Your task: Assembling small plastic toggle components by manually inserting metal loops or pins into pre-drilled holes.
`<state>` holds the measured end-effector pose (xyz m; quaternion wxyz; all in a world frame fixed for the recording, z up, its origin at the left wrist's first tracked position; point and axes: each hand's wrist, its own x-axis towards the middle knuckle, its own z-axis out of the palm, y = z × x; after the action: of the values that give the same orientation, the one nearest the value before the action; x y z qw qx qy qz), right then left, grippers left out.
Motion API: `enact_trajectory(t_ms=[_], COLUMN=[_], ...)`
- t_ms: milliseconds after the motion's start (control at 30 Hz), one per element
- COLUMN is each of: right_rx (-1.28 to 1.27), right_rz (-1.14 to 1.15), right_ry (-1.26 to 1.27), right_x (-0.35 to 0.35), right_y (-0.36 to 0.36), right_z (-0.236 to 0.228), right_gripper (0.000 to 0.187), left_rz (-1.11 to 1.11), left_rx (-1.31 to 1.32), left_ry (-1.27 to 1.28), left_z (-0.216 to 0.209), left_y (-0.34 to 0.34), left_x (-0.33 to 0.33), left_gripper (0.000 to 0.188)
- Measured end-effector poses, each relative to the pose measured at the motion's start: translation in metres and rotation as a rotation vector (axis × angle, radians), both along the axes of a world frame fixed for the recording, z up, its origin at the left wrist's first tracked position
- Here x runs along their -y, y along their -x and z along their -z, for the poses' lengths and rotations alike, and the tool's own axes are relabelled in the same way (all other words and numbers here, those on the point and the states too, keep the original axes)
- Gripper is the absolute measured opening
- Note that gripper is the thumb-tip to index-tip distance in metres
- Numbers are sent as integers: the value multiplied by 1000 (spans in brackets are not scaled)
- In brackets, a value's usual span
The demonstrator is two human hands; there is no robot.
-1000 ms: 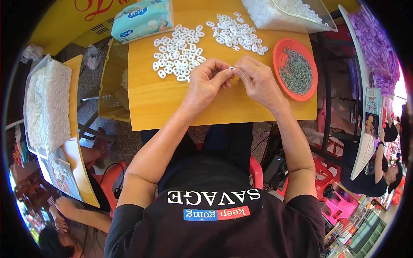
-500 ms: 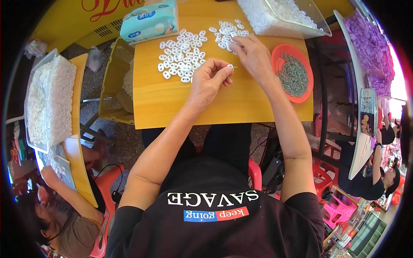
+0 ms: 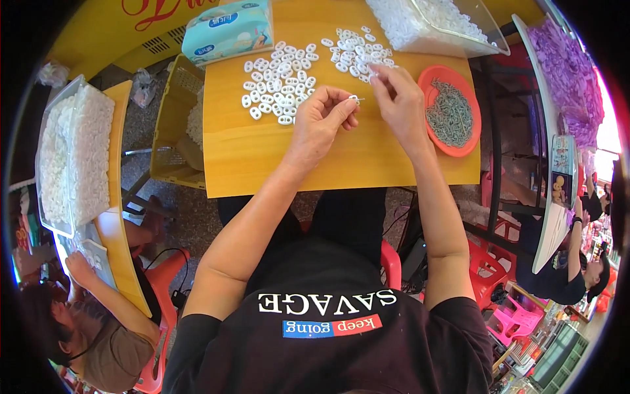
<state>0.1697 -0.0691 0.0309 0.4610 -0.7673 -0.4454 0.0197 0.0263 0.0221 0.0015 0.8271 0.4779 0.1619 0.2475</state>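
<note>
My left hand (image 3: pixel 323 119) is closed in a pinch above the middle of the table. Between thumb and forefinger it grips a small white oval piece (image 3: pixel 353 98), from which a thin metal screw (image 3: pixel 361 99) points right. To its right, my right hand (image 3: pixel 401 98) has thumb and forefinger pinched on another small white piece (image 3: pixel 373 75), mostly hidden by the fingertips. Beyond that hand lies a loose pile of white two-holed oval pieces (image 3: pixel 354 51). A larger spread of the same pieces (image 3: pixel 279 77) lies beyond my left hand.
An orange-red bowl (image 3: pixel 475 113) of metal screws (image 3: pixel 450 117) sits at the table's right edge. At the back stand a tissue pack (image 3: pixel 226 33) and a clear bin (image 3: pixel 453 44) of white pieces. A co-worker (image 3: pixel 108 328) sits left beside another filled bin (image 3: pixel 75 154).
My right hand has drawn back from the small pile, nearer to me and slightly right, with a white piece at its fingertips. My left hand keeps its pinch in nearly the same place.
</note>
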Motion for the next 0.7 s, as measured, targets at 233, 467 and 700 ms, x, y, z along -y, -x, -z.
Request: enact_trajectory(t_ms=[233, 467, 700], right_rx=[442, 292, 323], right_rz=[-93, -104, 30], right_ry=[160, 91, 319], right_x=[33, 40, 39], right_y=[18, 8, 13], right_z=[7, 15, -3], right_gripper=[18, 15, 16], left_rz=[-8, -13, -12], left_rx=[15, 12, 10], left_ry=[0, 4, 4], left_z=[4, 0, 1], left_y=[0, -2, -2], left_x=[0, 1, 1], left_gripper=[11, 11, 11])
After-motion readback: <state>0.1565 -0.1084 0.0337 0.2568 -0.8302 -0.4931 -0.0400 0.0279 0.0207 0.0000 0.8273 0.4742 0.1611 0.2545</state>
